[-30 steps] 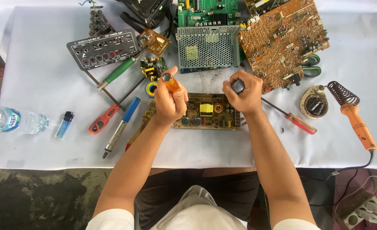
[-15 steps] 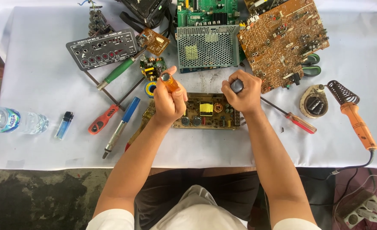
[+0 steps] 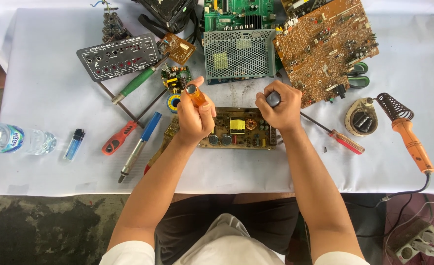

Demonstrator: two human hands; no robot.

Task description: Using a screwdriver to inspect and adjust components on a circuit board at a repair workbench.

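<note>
My left hand [image 3: 196, 120] is closed around an orange-handled screwdriver [image 3: 194, 94], held upright over the left end of a small power-supply circuit board [image 3: 239, 128]. My right hand [image 3: 279, 107] grips a dark-handled tool [image 3: 273, 98], also upright, at the board's right end. The board lies flat on the white table cover [image 3: 50, 98] between both fists; its yellow transformer shows in the gap between them. The tool tips are hidden under my hands.
Left of the board lie red [image 3: 120, 137], blue [image 3: 139, 146] and green [image 3: 135, 84] screwdrivers, a lighter [image 3: 74, 144] and a water bottle [image 3: 15, 139]. A perforated metal case [image 3: 239, 54] and large brown circuit board [image 3: 325, 46] sit behind. A soldering iron [image 3: 409, 138] rests at right.
</note>
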